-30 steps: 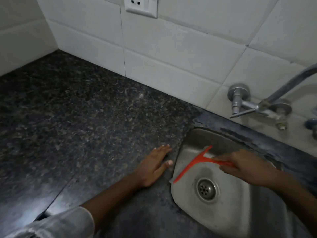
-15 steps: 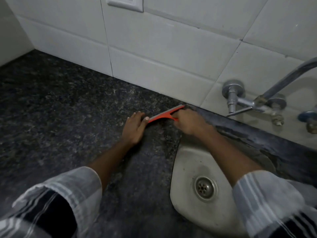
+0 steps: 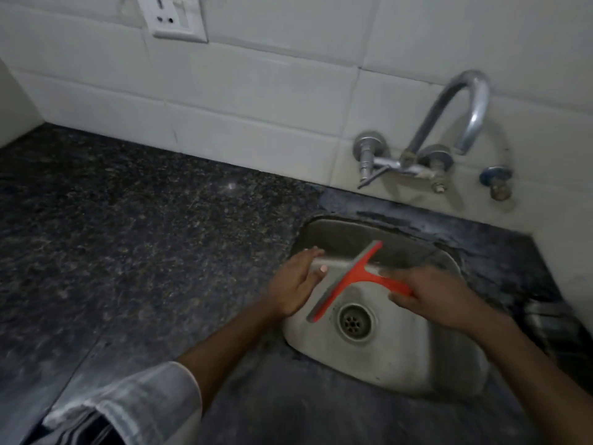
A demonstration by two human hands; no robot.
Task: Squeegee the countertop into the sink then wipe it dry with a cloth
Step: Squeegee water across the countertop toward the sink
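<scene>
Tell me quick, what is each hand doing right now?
Left hand: open, fingers flat on the sink's left rim, holding nothing.
Right hand: closed on the orange squeegee handle, over the sink.

Speckled polished stone countertop (image 3: pixel 134 239), dull steel sink (image 3: pixel 401 358) (scuffed), glossy tiles (image 3: pixel 256 91).

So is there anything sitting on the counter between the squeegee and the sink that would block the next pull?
Nothing visible. The squeegee, held in the right hand, is already over the sink. The dark countertop beside it looks bare; only the left hand rests at the sink's left rim.
</scene>
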